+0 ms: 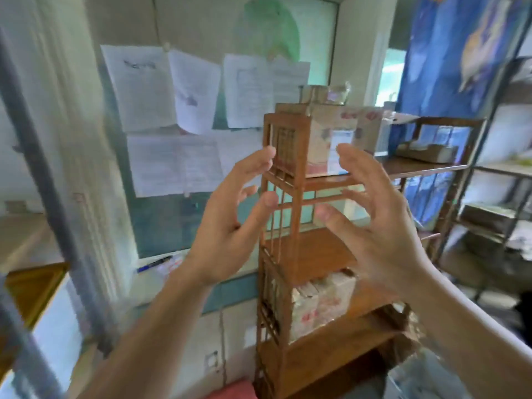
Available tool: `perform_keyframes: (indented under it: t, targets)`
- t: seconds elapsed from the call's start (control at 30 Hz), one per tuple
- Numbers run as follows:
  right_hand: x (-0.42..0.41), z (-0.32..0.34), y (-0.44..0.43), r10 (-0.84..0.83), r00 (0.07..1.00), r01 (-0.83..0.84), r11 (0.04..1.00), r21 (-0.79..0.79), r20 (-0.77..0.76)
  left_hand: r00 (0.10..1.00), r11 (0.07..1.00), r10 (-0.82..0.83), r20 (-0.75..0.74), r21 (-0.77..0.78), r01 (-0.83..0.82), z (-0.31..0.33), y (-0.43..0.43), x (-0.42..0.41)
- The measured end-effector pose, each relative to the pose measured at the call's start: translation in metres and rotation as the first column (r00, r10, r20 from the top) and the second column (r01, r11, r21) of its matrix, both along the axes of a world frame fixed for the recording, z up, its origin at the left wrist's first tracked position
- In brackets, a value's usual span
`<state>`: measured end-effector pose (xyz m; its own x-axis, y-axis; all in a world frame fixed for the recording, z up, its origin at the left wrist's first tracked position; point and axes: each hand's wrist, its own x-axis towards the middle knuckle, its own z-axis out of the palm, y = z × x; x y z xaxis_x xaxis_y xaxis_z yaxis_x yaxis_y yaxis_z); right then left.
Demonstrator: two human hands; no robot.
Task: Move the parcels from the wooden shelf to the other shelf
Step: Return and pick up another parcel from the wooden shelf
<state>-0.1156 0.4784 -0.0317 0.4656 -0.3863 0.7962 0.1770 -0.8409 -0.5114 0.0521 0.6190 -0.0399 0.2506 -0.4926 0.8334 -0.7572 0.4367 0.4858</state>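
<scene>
A tall brown wooden shelf (299,254) stands ahead of me. Its top tier holds a cardboard parcel (319,145) with red print and a white label; a second box (371,125) sits right of it. A lower tier carries pale parcels (319,306) with red lettering. My left hand (230,223) and my right hand (377,220) are raised in front of the shelf, palms facing each other, fingers spread, holding nothing. Both are just below and in front of the top parcel, without touching it.
A dark metal shelf (506,168) stands at the right with flat items on its tiers. Papers (172,90) hang on the wall behind. A grey metal post (51,197) crosses the left foreground. A blue patterned cloth (449,53) hangs at the upper right.
</scene>
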Motion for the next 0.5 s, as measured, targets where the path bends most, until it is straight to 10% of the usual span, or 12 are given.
perform_keyframes:
  t: [0.5]
  targets:
    - [-0.175,-0.005,-0.33,-0.446,0.895,0.442,0.893,0.086,0.024,0.93,0.926,-0.367,-0.034,0.086,0.368,0.003,-0.422,-0.139]
